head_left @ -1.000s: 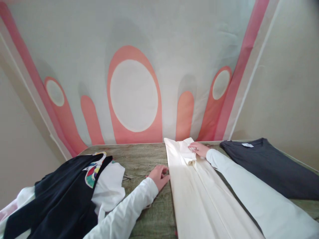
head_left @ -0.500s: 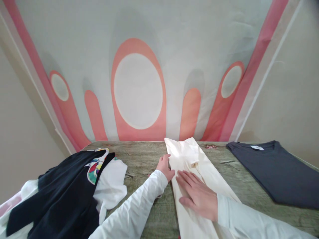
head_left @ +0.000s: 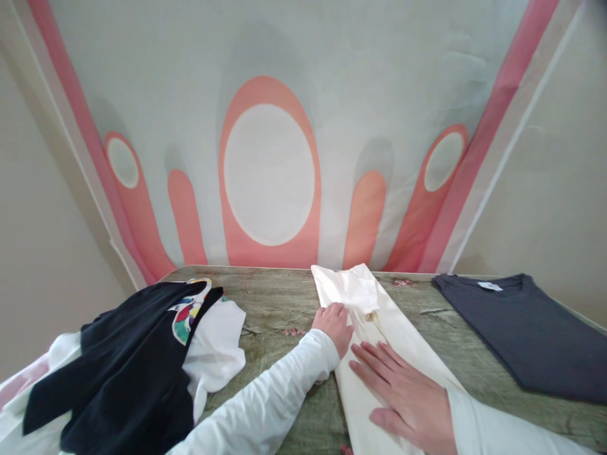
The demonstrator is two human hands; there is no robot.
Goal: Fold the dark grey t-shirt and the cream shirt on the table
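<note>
A cream shirt [head_left: 356, 370] lies as a long folded strip on the table, its short sleeve [head_left: 363, 297] turned in near the far end. My left hand [head_left: 333, 323] rests on the strip's left edge just below that sleeve, fingers curled against the cloth and their tips hidden. Lower down, my right hand [head_left: 410, 398] lies palm down on the shirt, fingers stretched out and flat. Small creases show in the fabric above the right hand.
To the left, a loose heap holds a black garment [head_left: 128, 354] with a colourful print, over white clothes [head_left: 220, 347]. A folded dark grey T-shirt [head_left: 526, 335] lies at the right. Behind the wood-patterned table [head_left: 265, 294] hangs a backdrop [head_left: 398, 76] with pink arches.
My left hand has moved right, from beside the shirt's edge onto the cloth, and its fingers have curled. My right hand has slid nearer and to the right, still flat. The view shifted slightly.
</note>
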